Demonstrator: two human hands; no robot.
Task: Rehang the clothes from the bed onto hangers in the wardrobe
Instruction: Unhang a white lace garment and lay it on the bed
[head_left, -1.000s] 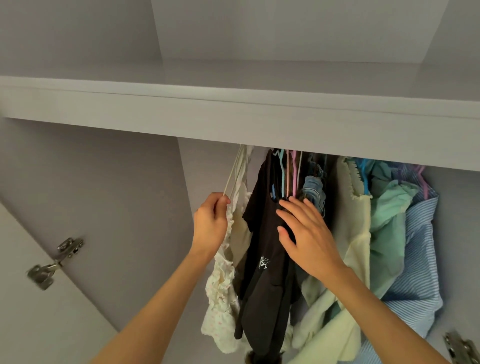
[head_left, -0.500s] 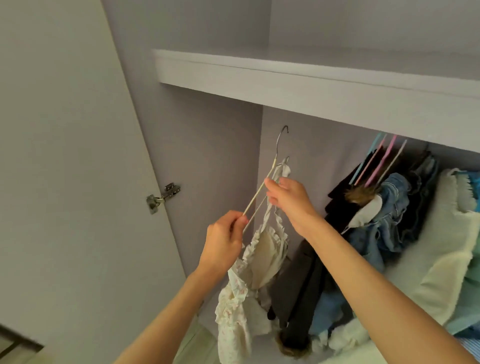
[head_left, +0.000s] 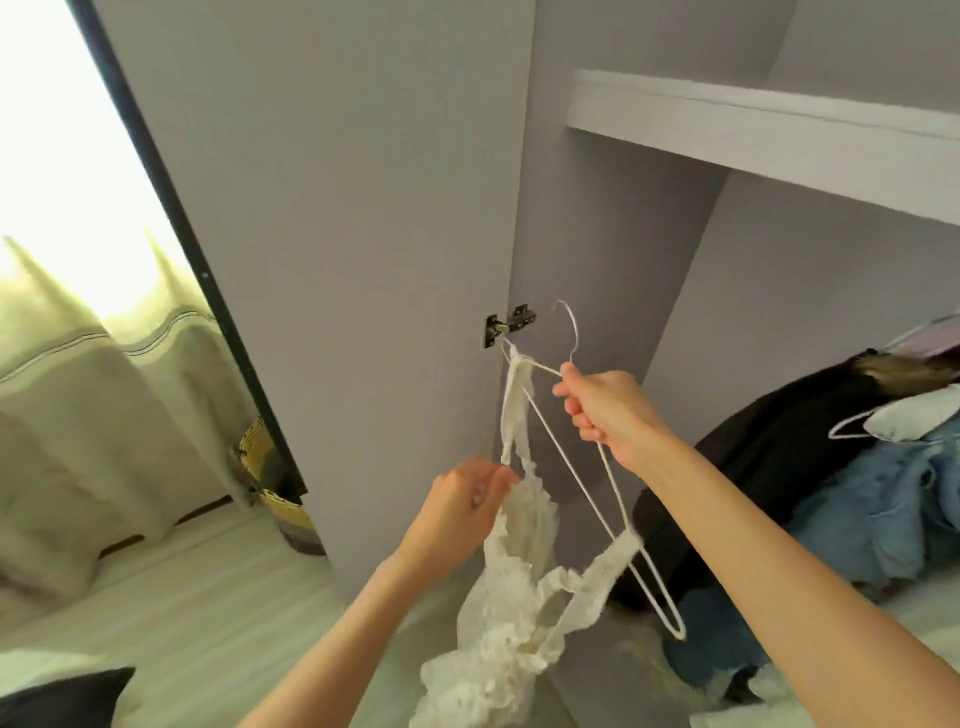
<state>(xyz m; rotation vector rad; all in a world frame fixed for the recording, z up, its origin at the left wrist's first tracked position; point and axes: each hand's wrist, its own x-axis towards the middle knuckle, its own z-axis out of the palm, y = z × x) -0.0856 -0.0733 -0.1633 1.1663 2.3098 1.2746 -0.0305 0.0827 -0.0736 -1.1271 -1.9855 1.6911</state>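
A thin white wire hanger (head_left: 608, 483) is out of the wardrobe, tilted, its hook up near the door hinge. My right hand (head_left: 608, 410) grips it just below the hook. A white lace camisole (head_left: 519, 587) hangs from it by both straps, one over the upper arm and one near the lower tip. My left hand (head_left: 462, 499) pinches the camisole at the base of its upper strap. Dark and denim clothes (head_left: 810, 467) hang inside the wardrobe at the right.
The open wardrobe door (head_left: 337, 260) stands at the left with a metal hinge (head_left: 506, 326). A white shelf (head_left: 753, 130) crosses above the hanging space. A curtain (head_left: 93, 415) and a woven basket (head_left: 275, 499) are at the far left, and light flooring (head_left: 208, 613) lies below.
The hanger with the camisole has come off the rail and out in front of the door. My right hand moved from the black garment onto the hanger neck. The view swung left and down.
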